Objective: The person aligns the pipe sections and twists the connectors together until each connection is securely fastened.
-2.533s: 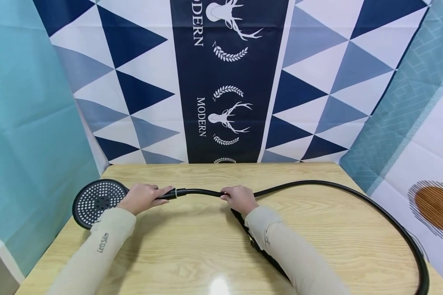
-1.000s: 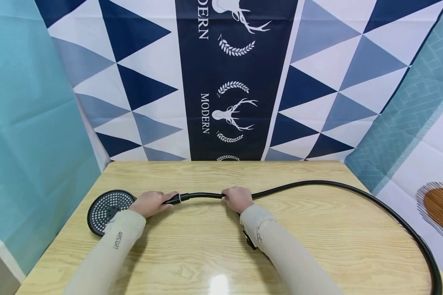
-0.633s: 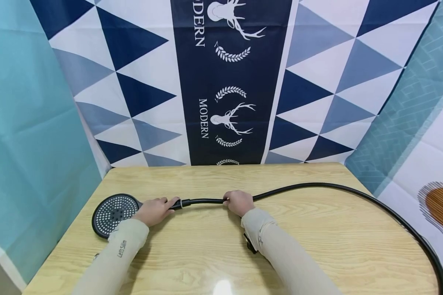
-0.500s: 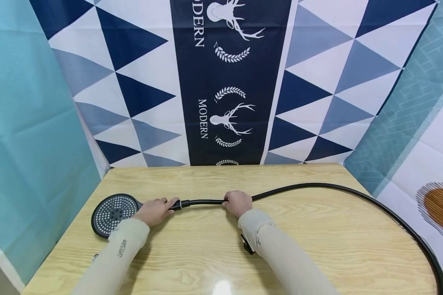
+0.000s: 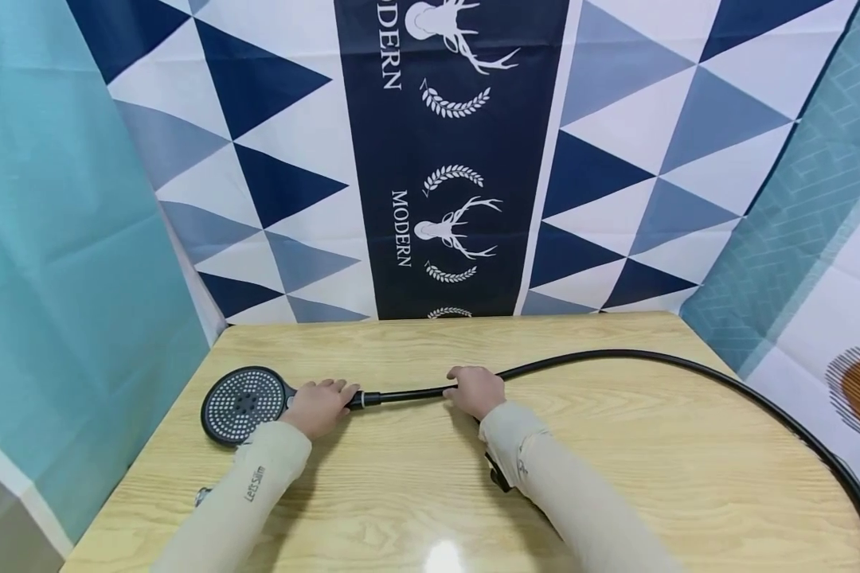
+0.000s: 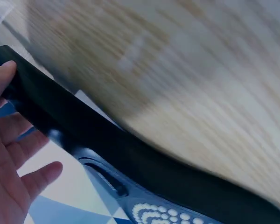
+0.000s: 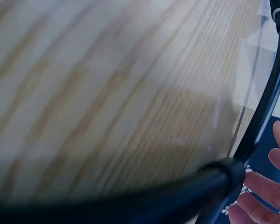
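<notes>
Here's my left hand, over the black handle of a round, dark shower head with pale dotted nozzles. My fingers are spread and loose there: the left wrist view has one tip lying against the handle, the others fairly straight along its side. The shower head sits near the table's left edge, nozzles facing up. From the handle a long black flexible hose runs to my right hand, fingers apart, tips close by the hose, not wrapped round it; whether they touch, I can't tell. Past that hand it arcs below the far edge, then sweeps toward the near right corner and out of view. Beneath it all lies the pale wood-grain table, a white glare glowing near its near edge. A small silvery thing peeks from beside my cream left sleeve, mostly hidden. Behind the far edge rises a cloth in blue and white triangles, split by a navy panel of white deer heads, leaves and "MODERN"; creased teal cloth hangs to the left.
</notes>
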Demonstrator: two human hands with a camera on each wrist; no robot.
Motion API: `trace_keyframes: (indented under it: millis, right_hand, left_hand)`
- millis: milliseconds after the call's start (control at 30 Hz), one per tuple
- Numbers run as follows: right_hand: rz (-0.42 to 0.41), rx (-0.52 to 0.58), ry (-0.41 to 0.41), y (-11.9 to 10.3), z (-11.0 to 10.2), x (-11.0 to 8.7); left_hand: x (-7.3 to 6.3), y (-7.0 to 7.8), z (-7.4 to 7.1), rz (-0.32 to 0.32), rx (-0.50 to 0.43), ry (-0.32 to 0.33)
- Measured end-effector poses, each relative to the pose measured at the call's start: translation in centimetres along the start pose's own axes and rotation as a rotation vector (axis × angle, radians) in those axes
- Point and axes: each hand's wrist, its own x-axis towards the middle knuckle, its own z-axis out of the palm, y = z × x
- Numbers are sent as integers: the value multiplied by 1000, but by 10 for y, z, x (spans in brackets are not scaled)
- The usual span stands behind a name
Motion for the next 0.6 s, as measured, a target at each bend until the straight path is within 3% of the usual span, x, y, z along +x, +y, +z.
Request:
trace_keyframes:
  millis: [167,267,433,533,600]
  right_hand:
    - [71,100,-26,5,-13,-5]
    - [118,197,-44,10,-23,-10]
    - [104,230,-72,24,-35,-20]
    - [82,218,-100,37,-39,-30]
    - [92,253,-122,44,-41,-37]
  left_hand:
    - [-8,4,-17,-50,-19,-10]
    - [-19,6,-30,-92,-100,22]
    - [-45,0,-51,-244,-170,91]
    - [-59,-11,-59,-341,-162,55]
    - [-68,-19,-62,-398,-216,4]
